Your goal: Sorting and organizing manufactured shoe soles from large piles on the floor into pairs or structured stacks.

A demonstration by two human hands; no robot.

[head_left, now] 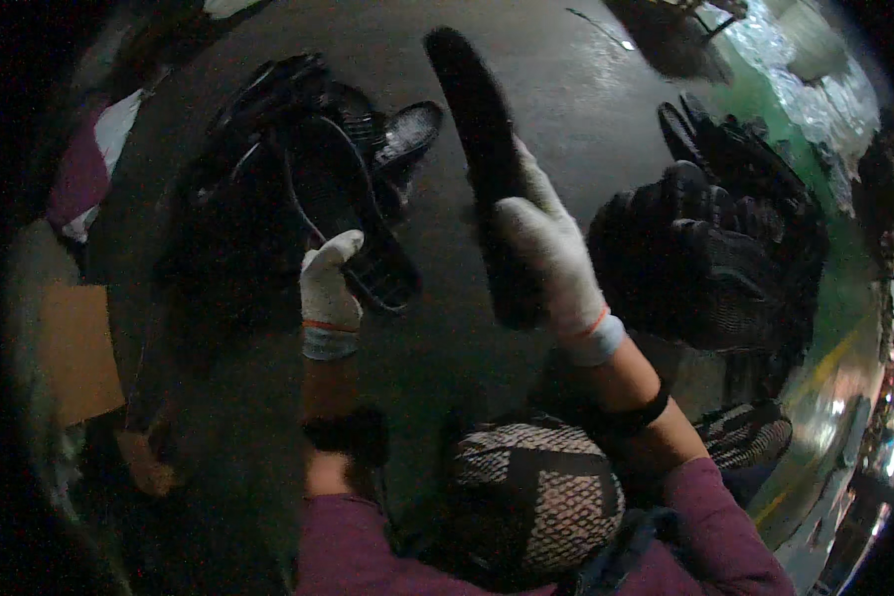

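My left hand (330, 283), in a white knit glove with an orange band, grips the edge of a black shoe sole (340, 189), its thumb on top. That sole shows a raised rim and a ribbed inner face. Upright in my right hand (554, 256), gloved the same way, is another black sole (467, 94), seen partly edge-on, with the thumb pressed against its side. Beyond my left hand lies a loose heap of black soles (293, 84), its lower part lost in shadow. To the right of my right hand sits a thick pile of black soles (710, 263).
A brown cardboard piece (81, 353) stands at the left, near a maroon and white cloth item (84, 174). Clear plastic wrapping (815, 89) lies at the far right by a green floor strip. My patterned knee (546, 477) is close below my hands.
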